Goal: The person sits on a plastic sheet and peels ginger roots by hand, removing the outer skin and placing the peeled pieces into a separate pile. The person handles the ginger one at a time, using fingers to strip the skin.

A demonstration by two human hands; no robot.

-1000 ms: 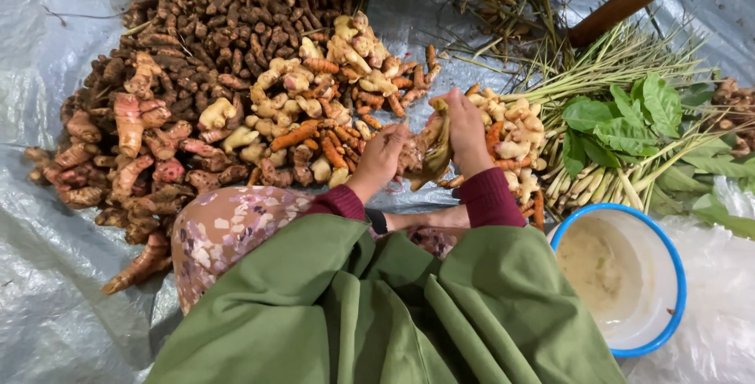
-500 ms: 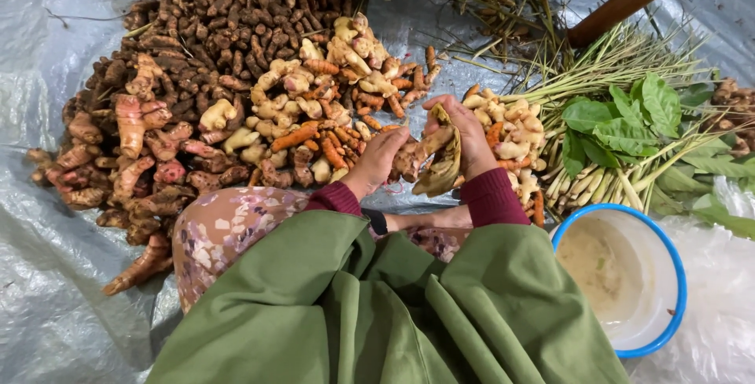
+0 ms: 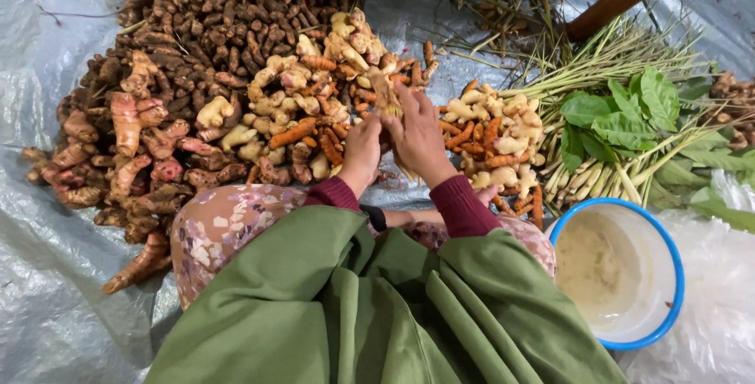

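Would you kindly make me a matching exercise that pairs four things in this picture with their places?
Things:
1. bowl
2. dark roots
3. green leaves
4. ginger piece

Places:
A. top left, at the back of the pile
B. between the left hand and right hand
C. bottom right, beside the green cloth
D. right, on the pale stalks

Pairs: 1-C, 2-A, 3-D, 4-B

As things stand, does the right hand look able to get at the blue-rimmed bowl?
Probably yes. The right hand is busy on a pale root piece shared with the left hand, but the blue-rimmed bowl sits open on its own side, with nothing lying between.
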